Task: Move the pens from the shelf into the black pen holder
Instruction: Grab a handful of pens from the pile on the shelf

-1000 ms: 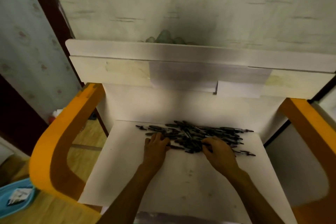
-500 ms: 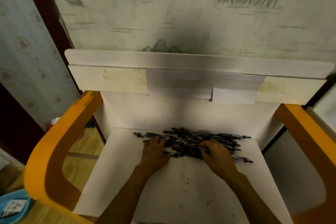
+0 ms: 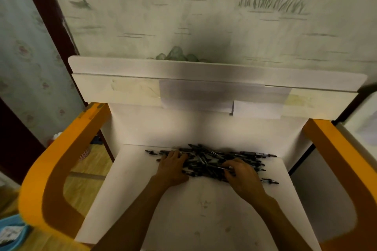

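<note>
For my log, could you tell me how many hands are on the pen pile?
2: the left hand rests on the left end of the pen pile; the right hand curls over its right part.

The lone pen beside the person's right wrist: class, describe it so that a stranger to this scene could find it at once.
Start at the white shelf between the orange side panels. A heap of black pens lies near its back, under both hands. The lone pen lies flat just right of the right hand, at the heap's near-right edge, away from the tangle.
</note>
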Demonstrator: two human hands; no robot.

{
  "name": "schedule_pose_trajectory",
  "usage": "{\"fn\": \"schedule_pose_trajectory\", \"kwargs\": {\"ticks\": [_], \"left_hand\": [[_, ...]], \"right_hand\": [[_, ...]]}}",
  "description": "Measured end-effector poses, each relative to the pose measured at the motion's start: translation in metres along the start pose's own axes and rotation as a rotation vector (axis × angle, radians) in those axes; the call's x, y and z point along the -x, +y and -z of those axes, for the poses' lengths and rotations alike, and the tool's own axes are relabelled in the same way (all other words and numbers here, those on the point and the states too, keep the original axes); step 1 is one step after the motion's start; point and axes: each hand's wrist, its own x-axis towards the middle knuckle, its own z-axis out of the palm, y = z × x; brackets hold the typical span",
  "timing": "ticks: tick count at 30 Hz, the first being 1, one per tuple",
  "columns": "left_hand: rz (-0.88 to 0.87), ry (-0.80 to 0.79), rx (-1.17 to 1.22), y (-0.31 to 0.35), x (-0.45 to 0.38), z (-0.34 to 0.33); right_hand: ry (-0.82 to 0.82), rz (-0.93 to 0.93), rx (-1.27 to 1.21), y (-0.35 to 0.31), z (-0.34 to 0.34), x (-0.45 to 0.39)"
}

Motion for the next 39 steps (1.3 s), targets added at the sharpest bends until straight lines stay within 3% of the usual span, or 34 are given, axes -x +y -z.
{"fn": "schedule_pose_trajectory", "kwargs": {"ticks": [8, 25, 33, 39], "left_hand": [[-0.006, -0.050, -0.081, 0.006, -0.009, 0.004], [0.174, 0.102, 0.052, -0.019, 0.028, -0.016], [0.259, 0.262, 0.155, -0.039, 0.033, -0.019], [0.270, 0.225, 0.087, -0.049, 0.023, -0.018]], "right_hand": [[0.021, 0.002, -0.014, 0.005, 0.005, 0.002], [0.013, -0.006, 0.001, 0.011, -0.002, -0.001], [0.011, -0.004, 0.002, 0.008, -0.003, -0.001], [0.018, 0.012, -0.009, 0.007, 0.000, -0.002]]}}
